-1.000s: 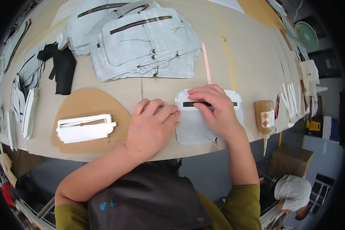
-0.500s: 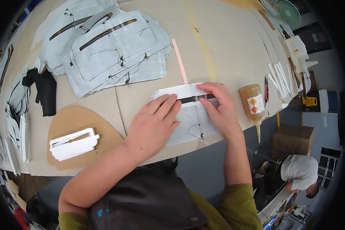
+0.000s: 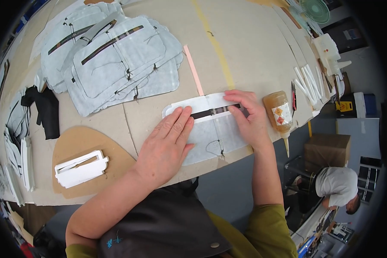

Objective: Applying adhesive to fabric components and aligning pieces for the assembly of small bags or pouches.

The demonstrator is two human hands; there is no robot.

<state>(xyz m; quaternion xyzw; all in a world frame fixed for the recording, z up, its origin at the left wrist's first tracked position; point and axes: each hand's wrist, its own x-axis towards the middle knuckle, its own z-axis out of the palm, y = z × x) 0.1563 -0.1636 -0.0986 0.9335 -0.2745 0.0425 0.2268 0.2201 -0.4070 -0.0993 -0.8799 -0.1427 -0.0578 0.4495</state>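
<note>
A pale grey fabric panel [image 3: 201,146] lies flat at the table's front edge. Across its upper part runs a slot framed in white, with a dark strip [image 3: 202,114] showing in it. My left hand [image 3: 164,144] rests flat on the panel's left side, fingers stretched over the slot's left end. At the right end, my right hand [image 3: 250,118] has its thumb below the slot and its bent fingers above it, apart from each other. The fingers partly cover the strip there. Loose dark thread [image 3: 222,152] hangs at the panel's lower middle.
Similar slotted panels [image 3: 116,56] are piled at the back left. A brown glue bottle [image 3: 277,112] lies right of my right hand, near red-handled tweezers [image 3: 293,96] and white strips [image 3: 307,84]. A brown board [image 3: 86,137] carries white slotted pieces [image 3: 81,169]. A person [image 3: 337,187] sits lower right.
My left hand has slid slightly left, baring more of the dark strip. My right hand stays at the slot's right end. The whole view has shifted a little.
</note>
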